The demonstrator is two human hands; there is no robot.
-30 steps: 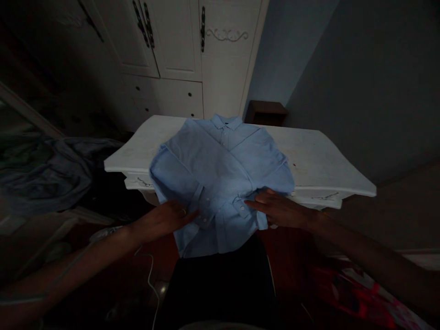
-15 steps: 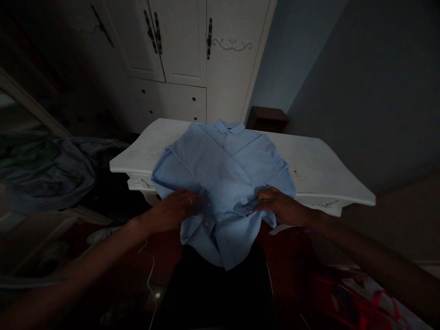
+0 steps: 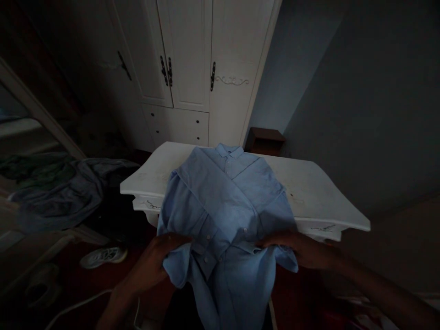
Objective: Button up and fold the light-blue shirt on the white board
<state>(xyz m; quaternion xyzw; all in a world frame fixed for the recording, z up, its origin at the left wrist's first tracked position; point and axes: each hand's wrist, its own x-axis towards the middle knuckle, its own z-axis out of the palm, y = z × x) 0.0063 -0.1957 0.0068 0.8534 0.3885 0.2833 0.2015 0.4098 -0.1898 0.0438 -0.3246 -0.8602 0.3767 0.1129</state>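
1. The blue shirt [image 3: 225,197] lies front up on the white tabletop [image 3: 323,190], its long axis running from the collar [image 3: 229,150] at the far edge, over the near edge and down towards me.
2. My left hand [image 3: 160,254] grips a bunched fold at the shirt's left side, just off the near edge.
3. My right hand [image 3: 292,245] pinches cloth at the opposite side, level with my left.
4. Neither hand is clearly nearer: the shirt's midline runs between them, the collar well apart from both.
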